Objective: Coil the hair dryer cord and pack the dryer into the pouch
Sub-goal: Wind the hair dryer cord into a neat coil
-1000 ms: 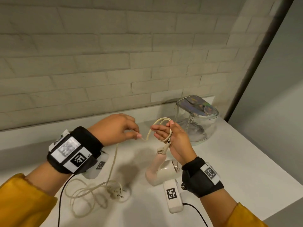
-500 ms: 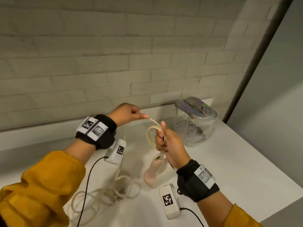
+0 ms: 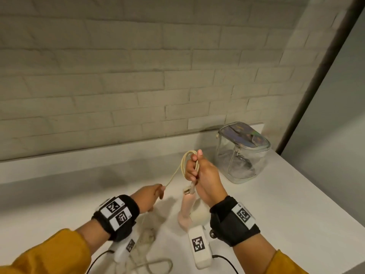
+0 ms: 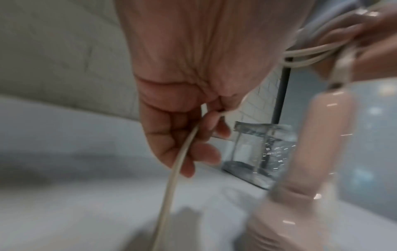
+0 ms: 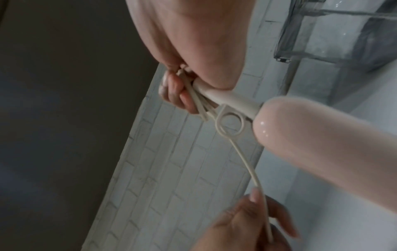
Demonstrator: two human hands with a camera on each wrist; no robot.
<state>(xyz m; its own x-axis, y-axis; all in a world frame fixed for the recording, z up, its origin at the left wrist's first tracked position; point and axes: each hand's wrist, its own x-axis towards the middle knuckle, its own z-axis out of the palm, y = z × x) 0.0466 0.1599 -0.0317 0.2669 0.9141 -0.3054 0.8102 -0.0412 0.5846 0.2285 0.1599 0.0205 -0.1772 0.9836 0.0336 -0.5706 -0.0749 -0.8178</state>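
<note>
The pink and cream hair dryer (image 3: 186, 210) stands on the white table (image 3: 276, 214) with its handle up. My right hand (image 3: 199, 173) grips a few loops of the cream cord (image 3: 184, 161) just above the handle's end, thumb up. In the right wrist view its fingers (image 5: 174, 91) curl round the loops beside the hanging ring (image 5: 231, 122). My left hand (image 3: 152, 194) is lower and to the left, and pinches the cord (image 4: 171, 178) drawn taut from the loops. The clear zip pouch (image 3: 243, 155) stands behind my right hand, apart from it.
Slack cord (image 3: 146, 238) lies in loose curls on the table under my left wrist. A brick wall (image 3: 138, 86) runs along the back. The table's edge (image 3: 335, 212) falls away on the right, past a dark post (image 3: 316, 76).
My left hand has come down from above the loops to the table's front left, drawing the cord down with it. My right hand keeps its grip on the loops.
</note>
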